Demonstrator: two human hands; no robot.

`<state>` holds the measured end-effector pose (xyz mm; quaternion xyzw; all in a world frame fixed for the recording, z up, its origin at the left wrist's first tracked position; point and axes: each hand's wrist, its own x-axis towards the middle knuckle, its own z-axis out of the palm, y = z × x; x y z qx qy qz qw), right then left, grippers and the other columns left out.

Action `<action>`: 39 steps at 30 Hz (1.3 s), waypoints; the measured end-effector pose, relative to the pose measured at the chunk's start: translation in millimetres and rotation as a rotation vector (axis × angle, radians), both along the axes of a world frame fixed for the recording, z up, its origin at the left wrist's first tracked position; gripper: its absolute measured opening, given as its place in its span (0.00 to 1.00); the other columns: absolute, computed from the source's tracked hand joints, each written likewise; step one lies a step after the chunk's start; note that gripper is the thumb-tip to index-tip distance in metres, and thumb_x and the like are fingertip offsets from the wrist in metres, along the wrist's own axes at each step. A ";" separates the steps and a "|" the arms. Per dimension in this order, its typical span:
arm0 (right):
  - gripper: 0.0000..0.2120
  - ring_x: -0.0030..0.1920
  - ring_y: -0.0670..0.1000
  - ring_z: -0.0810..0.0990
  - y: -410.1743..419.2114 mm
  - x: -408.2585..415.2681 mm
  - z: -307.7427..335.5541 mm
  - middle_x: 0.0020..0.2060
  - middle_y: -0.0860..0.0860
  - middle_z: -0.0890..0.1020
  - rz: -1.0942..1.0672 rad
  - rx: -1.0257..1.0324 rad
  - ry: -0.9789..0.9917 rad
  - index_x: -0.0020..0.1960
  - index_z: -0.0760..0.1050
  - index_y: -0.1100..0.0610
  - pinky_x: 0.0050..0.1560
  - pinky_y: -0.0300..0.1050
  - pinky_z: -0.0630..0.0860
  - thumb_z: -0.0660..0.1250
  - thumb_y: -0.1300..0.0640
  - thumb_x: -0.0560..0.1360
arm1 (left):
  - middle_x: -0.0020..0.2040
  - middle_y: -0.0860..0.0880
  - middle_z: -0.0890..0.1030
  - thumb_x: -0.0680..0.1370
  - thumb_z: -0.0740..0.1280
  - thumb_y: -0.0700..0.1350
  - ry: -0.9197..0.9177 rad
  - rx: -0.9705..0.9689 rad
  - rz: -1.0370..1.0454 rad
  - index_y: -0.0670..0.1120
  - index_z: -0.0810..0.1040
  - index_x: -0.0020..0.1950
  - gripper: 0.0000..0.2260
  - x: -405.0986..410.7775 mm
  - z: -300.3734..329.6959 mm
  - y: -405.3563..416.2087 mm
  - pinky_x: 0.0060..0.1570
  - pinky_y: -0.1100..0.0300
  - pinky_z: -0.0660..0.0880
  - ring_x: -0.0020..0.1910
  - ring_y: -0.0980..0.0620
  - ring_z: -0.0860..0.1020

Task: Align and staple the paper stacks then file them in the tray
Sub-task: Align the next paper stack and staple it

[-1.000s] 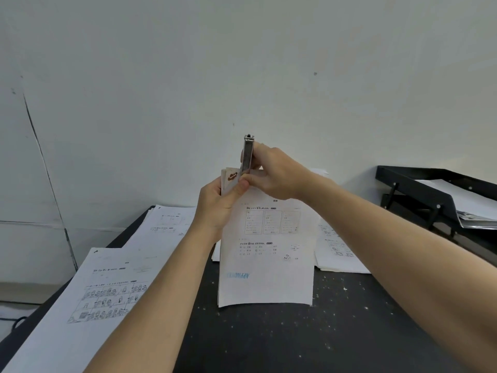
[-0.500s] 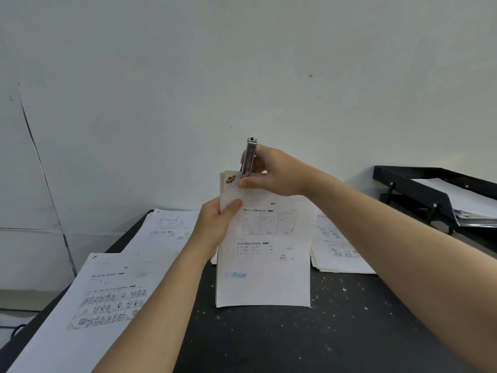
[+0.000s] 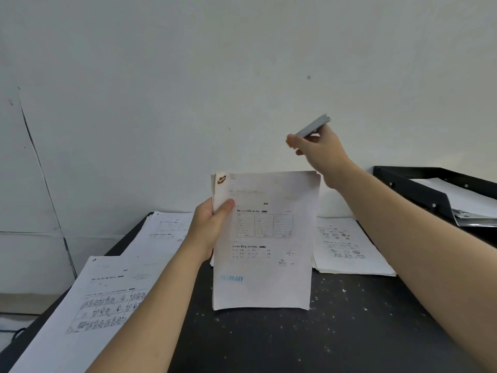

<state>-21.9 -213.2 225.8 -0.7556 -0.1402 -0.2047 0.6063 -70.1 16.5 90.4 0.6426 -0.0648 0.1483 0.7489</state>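
Right now, my left hand (image 3: 208,228) pinching the paper stack (image 3: 263,238) upright at its left edge over the black table (image 3: 349,332), my right hand (image 3: 318,152) raised well clear — fingers curled around the grey stapler (image 3: 313,127), tray (image 3: 419,184) at right.

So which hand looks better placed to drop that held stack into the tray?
Probably the left hand: it already grips the paper stack, while the right hand, though nearer the tray, holds the stapler.
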 end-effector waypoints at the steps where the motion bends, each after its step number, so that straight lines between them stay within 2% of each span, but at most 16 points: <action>1: 0.17 0.45 0.52 0.81 -8.6 1.6 -2.7 0.55 0.56 0.85 -0.026 0.014 0.031 0.59 0.74 0.59 0.41 0.39 0.76 0.74 0.53 0.76 | 0.50 0.49 0.88 0.84 0.65 0.43 0.000 -0.003 0.004 0.47 0.82 0.56 0.07 1.0 -0.7 0.7 0.45 0.57 0.82 0.50 0.49 0.86; 2: 0.18 0.45 0.52 0.81 -17.0 4.2 -7.8 0.56 0.57 0.84 -0.049 0.017 0.070 0.61 0.74 0.60 0.40 0.39 0.76 0.74 0.53 0.77 | 0.50 0.49 0.88 0.84 0.65 0.43 0.000 -0.003 0.011 0.47 0.82 0.56 0.07 1.7 -1.5 1.4 0.46 0.56 0.82 0.50 0.48 0.86; 4: 0.19 0.44 0.51 0.82 -32.0 8.5 -22.6 0.56 0.56 0.83 -0.091 -0.029 0.180 0.64 0.73 0.60 0.47 0.47 0.80 0.73 0.53 0.78 | 0.51 0.49 0.88 0.84 0.65 0.43 -0.002 -0.006 0.020 0.47 0.82 0.56 0.07 3.7 -2.5 3.4 0.50 0.52 0.82 0.51 0.48 0.86; 6: 0.15 0.43 0.51 0.83 -44.2 13.7 -44.6 0.54 0.56 0.84 -0.110 -0.153 0.296 0.62 0.75 0.59 0.52 0.52 0.81 0.71 0.54 0.79 | 0.52 0.49 0.88 0.84 0.65 0.43 -0.006 -0.013 0.024 0.47 0.82 0.57 0.07 5.7 -4.0 4.6 0.52 0.50 0.81 0.52 0.48 0.86; 9: 0.08 0.43 0.52 0.82 -54.9 17.2 -82.6 0.51 0.57 0.85 -0.089 -0.328 0.433 0.56 0.77 0.57 0.47 0.48 0.78 0.69 0.57 0.78 | 0.52 0.49 0.87 0.84 0.65 0.43 -0.012 -0.013 0.024 0.48 0.82 0.56 0.07 6.5 -4.4 3.9 0.53 0.49 0.81 0.53 0.48 0.86; 14: 0.11 0.39 0.50 0.82 -56.8 16.7 -139.8 0.44 0.54 0.85 -0.050 -0.598 0.621 0.55 0.79 0.59 0.47 0.45 0.80 0.70 0.55 0.77 | 0.52 0.49 0.87 0.83 0.65 0.43 -0.027 0.012 0.028 0.48 0.82 0.56 0.06 7.5 -4.7 2.5 0.53 0.49 0.81 0.53 0.48 0.86; 19: 0.12 0.37 0.51 0.83 -53.9 16.8 -181.0 0.50 0.57 0.87 0.006 -0.877 0.765 0.54 0.82 0.60 0.39 0.43 0.79 0.71 0.55 0.74 | 0.52 0.50 0.87 0.83 0.65 0.43 -0.039 0.019 0.040 0.48 0.82 0.56 0.06 10.4 -5.0 3.7 0.52 0.52 0.82 0.52 0.49 0.86; 22: 0.11 0.28 0.49 0.79 -50.8 9.7 -187.5 0.38 0.54 0.86 0.018 -1.096 0.807 0.48 0.81 0.60 0.36 0.41 0.76 0.72 0.51 0.74 | 0.51 0.50 0.88 0.83 0.65 0.43 -0.038 0.022 0.040 0.48 0.82 0.56 0.06 11.0 -4.7 3.8 0.50 0.54 0.82 0.52 0.49 0.86; 24: 0.13 0.23 0.47 0.74 -48.9 7.6 -191.7 0.34 0.54 0.84 0.026 -1.196 0.874 0.46 0.78 0.59 0.33 0.39 0.72 0.74 0.49 0.73 | 0.51 0.50 0.88 0.83 0.65 0.43 -0.038 0.022 0.038 0.48 0.82 0.55 0.06 11.4 -4.6 4.0 0.48 0.56 0.82 0.51 0.50 0.86; 28: 0.16 0.33 0.49 0.79 -45.9 0.9 -194.0 0.38 0.53 0.84 0.072 -1.331 0.880 0.54 0.78 0.58 0.39 0.40 0.75 0.73 0.47 0.74 | 0.50 0.50 0.88 0.83 0.65 0.43 -0.032 0.019 0.031 0.47 0.82 0.55 0.06 11.8 -4.1 3.7 0.47 0.56 0.82 0.50 0.50 0.86; 31: 0.16 0.37 0.48 0.78 -45.8 -0.6 -180.2 0.45 0.52 0.82 0.125 -1.473 0.841 0.63 0.78 0.58 0.42 0.40 0.75 0.68 0.52 0.79 | 0.51 0.50 0.88 0.83 0.65 0.43 -0.033 0.019 0.029 0.47 0.82 0.55 0.06 11.8 -3.5 3.4 0.47 0.56 0.83 0.51 0.49 0.86; 33: 0.21 0.50 0.52 0.80 -49.8 5.2 -170.2 0.57 0.54 0.80 0.166 -1.437 0.838 0.70 0.74 0.57 0.53 0.45 0.79 0.66 0.56 0.78 | 0.51 0.49 0.88 0.83 0.65 0.43 -0.029 0.019 0.034 0.47 0.82 0.55 0.06 11.6 -3.2 3.7 0.47 0.56 0.83 0.51 0.49 0.86; 35: 0.26 0.65 0.53 0.75 -57.9 8.9 -159.3 0.68 0.51 0.75 0.290 -1.182 0.856 0.73 0.70 0.50 0.68 0.53 0.74 0.66 0.62 0.76 | 0.51 0.49 0.88 0.83 0.65 0.43 -0.025 0.013 0.036 0.47 0.82 0.55 0.06 11.8 -2.9 4.1 0.47 0.55 0.82 0.51 0.49 0.86; 37: 0.28 0.69 0.50 0.72 -65.9 6.6 -149.7 0.69 0.44 0.75 0.523 -0.822 0.872 0.70 0.70 0.43 0.73 0.54 0.67 0.66 0.66 0.76 | 0.50 0.49 0.88 0.83 0.65 0.42 -0.018 0.002 0.038 0.46 0.82 0.56 0.06 12.0 -2.3 4.0 0.47 0.55 0.82 0.50 0.49 0.86; 39: 0.29 0.72 0.52 0.72 -68.3 3.1 -144.9 0.70 0.43 0.77 0.678 -0.586 0.833 0.72 0.70 0.43 0.75 0.54 0.63 0.70 0.62 0.75 | 0.50 0.49 0.88 0.83 0.65 0.42 -0.007 -0.013 0.041 0.45 0.82 0.56 0.06 12.7 -1.2 3.8 0.47 0.55 0.82 0.50 0.49 0.86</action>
